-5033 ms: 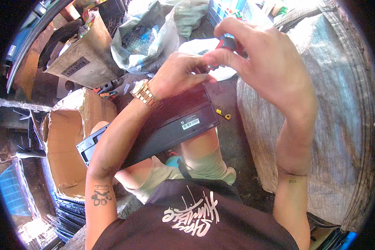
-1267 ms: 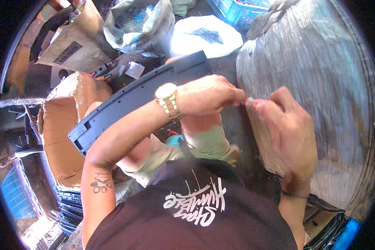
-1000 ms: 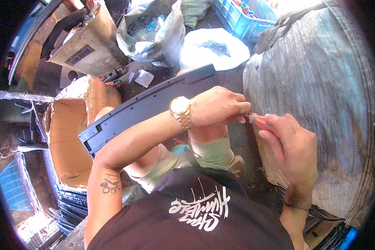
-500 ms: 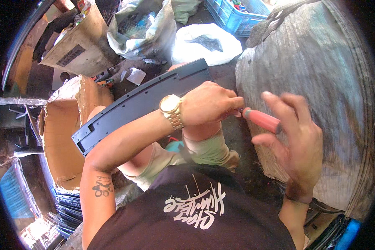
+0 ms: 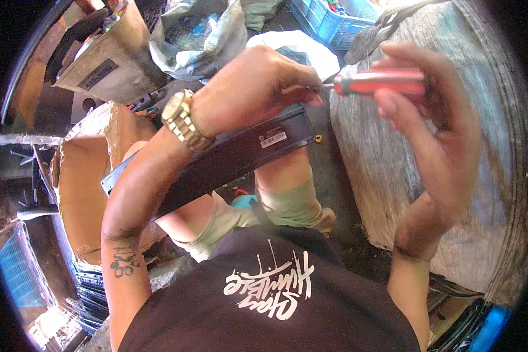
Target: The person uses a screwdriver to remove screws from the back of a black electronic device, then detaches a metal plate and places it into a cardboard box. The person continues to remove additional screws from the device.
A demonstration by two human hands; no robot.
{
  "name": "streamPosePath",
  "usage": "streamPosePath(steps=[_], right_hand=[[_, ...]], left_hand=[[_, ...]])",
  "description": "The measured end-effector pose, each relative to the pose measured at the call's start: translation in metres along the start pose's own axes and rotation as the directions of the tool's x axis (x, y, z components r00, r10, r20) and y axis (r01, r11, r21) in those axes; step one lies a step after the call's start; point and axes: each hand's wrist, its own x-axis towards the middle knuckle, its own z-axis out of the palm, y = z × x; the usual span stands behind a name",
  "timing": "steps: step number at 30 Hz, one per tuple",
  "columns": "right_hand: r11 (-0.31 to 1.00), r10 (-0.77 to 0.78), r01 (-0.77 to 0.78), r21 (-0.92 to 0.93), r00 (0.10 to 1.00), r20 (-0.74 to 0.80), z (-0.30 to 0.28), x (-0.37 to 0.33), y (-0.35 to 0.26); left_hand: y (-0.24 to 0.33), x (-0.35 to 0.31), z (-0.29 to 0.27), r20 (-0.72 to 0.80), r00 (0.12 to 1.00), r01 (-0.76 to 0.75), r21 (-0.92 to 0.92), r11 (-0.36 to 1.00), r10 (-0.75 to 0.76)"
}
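Observation:
A red-handled screwdriver [image 5: 381,83] is held level between my hands, above the right end of a long black keyboard-like panel [image 5: 234,159]. My left hand [image 5: 258,79] is closed, its fingertips pinched by the thin metal shaft. Slightly blurred, my right hand [image 5: 443,111] curls around the handle, thumb below it and fingers above. The panel lies slanted across my thighs, with a white label near its right end. Beside that end is a small yellow-and-black piece [image 5: 318,138]. My left forearm covers part of the panel.
An open cardboard box [image 5: 88,188] stands at my left. Ahead are a dirty bin [image 5: 114,64], an open sack [image 5: 199,53], a white bag [image 5: 320,56] and a blue crate [image 5: 334,26]. A big grey woven sack [image 5: 381,170] fills the right side.
Both hands and the screwdriver have moved up and away from me. My right fingers have closed in around the handle. The panel has tilted, bringing its labelled face into view.

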Motion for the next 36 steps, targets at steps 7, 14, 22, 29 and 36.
streamPosePath(steps=[7, 14, 22, 29, 36], right_hand=[[0.978, -0.193, 0.201, -0.050, 0.974, 0.122, 0.031, 0.030, 0.000], [0.924, -0.291, 0.339, -0.176, 0.923, 0.251, 0.041, 0.026, -0.002], [0.932, -0.288, 0.332, -0.149, 0.923, 0.256, 0.052, 0.022, 0.007], [0.900, -0.247, 0.348, -0.263, 0.903, 0.350, 0.054, 0.023, -0.001], [0.785, -0.340, 0.541, -0.302, 0.783, 0.520, 0.049, 0.025, -0.020]], left_hand=[[0.001, -0.032, -0.006, 0.053, 0.978, 0.208, -0.178, 0.962, -0.201], [-0.004, -0.048, 0.017, 0.019, 0.975, 0.222, -0.199, 0.954, -0.223], [-0.010, -0.062, 0.020, 0.033, 0.972, 0.233, -0.238, 0.943, -0.232], [-0.011, -0.069, 0.022, 0.046, 0.975, 0.220, -0.197, 0.955, -0.215], [-0.007, -0.071, 0.018, 0.021, 0.997, 0.074, -0.249, 0.966, -0.071]])
